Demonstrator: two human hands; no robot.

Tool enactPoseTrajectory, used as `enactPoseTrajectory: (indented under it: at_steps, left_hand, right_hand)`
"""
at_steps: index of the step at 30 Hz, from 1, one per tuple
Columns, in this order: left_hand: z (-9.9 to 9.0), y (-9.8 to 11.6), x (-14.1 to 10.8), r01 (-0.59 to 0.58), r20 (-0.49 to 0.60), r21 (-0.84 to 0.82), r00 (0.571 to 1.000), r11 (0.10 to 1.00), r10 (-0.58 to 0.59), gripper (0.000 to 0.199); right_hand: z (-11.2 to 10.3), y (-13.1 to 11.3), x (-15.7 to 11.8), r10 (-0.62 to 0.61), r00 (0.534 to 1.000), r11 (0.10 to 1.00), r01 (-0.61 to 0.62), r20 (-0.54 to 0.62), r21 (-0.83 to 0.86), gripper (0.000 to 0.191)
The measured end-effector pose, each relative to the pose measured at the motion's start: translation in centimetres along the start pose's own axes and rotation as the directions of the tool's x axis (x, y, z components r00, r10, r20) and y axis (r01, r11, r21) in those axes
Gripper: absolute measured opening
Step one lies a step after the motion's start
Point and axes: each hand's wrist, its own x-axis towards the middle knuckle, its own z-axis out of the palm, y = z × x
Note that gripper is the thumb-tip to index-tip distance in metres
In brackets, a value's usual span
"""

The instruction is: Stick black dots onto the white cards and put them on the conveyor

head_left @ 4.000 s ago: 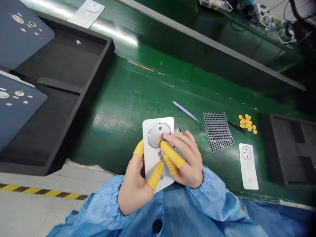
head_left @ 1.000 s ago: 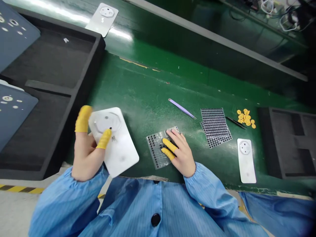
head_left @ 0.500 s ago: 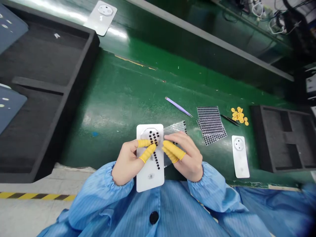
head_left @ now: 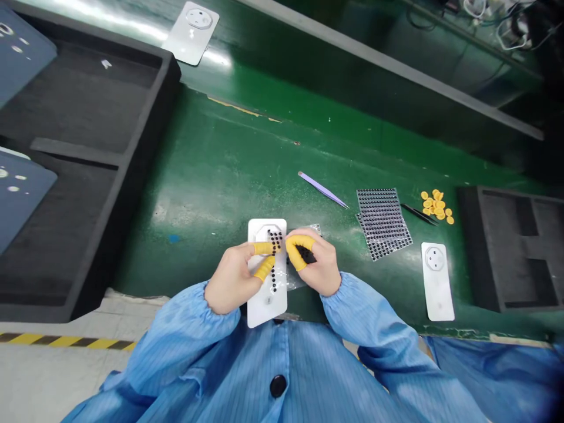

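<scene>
My left hand (head_left: 240,275), with yellow finger cots on thumb and index finger, is closed on a small clear piece of sheet with black round stick-on pads (head_left: 274,239). The piece is over a white socket-shaped panel (head_left: 267,302) with rounded corners. At the piece's right edge my right hand (head_left: 315,261), also in yellow finger cots, has thumb and index finger pinched together. What is between those fingertips is too small to make out. A clear plastic sheet (head_left: 294,279) lies under the right hand, partly hidden.
Purple tweezers (head_left: 324,190) lie ahead. To the right are sheets of black pads (head_left: 383,220), black tweezers (head_left: 419,214), yellow finger cots (head_left: 436,204), another white panel (head_left: 438,294) and a black foam tray (head_left: 482,252). A larger black tray (head_left: 145,117) stands left, a white panel (head_left: 191,35) beyond.
My right hand has moved left to the edge of the pad piece, and its fingers have curled into a pinch. My left hand keeps its hold. The view has shifted slightly.
</scene>
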Motion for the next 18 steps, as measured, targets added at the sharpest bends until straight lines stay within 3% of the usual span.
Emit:
enactPoseTrajectory:
  at_steps: [3,6,8,10,13,15,18]
  left_hand:
    - [-1.8,-0.4,-0.6,-0.009,-0.147,-0.069,0.989,0.998,-0.002,0.050]
    - [-2.8,0.5,-1.9,-0.053,-0.348,-0.194,0.937,0.980,-0.018,0.085]
    - [-2.5,1.7,-2.6,-0.072,-0.344,-0.310,0.938,0.948,-0.041,0.094]
    - [-1.5,2.9,-3.1,-0.099,-0.306,-0.360,0.952,0.928,-0.017,0.083]
    - [0.0,4.2,-3.6,-0.201,-0.297,-0.306,0.949,0.931,0.107,0.060]
    - [0.5,4.6,-3.8,-0.254,-0.291,-0.267,0.941,0.930,0.173,0.061]
    - [0.7,4.6,-4.0,-0.262,-0.276,-0.243,0.942,0.934,0.193,0.063]
  right_hand:
    - [0.1,0.7,-0.1,-0.010,0.999,0.999,0.008,-0.048,-0.032,0.012]
    - [-0.5,-0.1,0.3,-0.034,0.996,0.998,0.030,-0.079,-0.049,0.019]
    - [-1.2,-1.7,1.1,-0.079,0.989,0.995,0.070,-0.123,-0.075,0.024]
    - [-1.9,-3.7,2.0,-0.147,0.979,0.985,0.133,-0.138,-0.106,0.028]
    - [-2.7,-6.3,3.2,-0.211,0.977,0.971,0.210,0.001,-0.116,0.027]
    - [-3.0,-7.0,3.6,-0.219,0.969,0.965,0.233,0.116,-0.121,0.027]
    - [-2.9,-6.9,3.2,-0.259,0.955,0.944,0.282,0.145,-0.172,0.027]
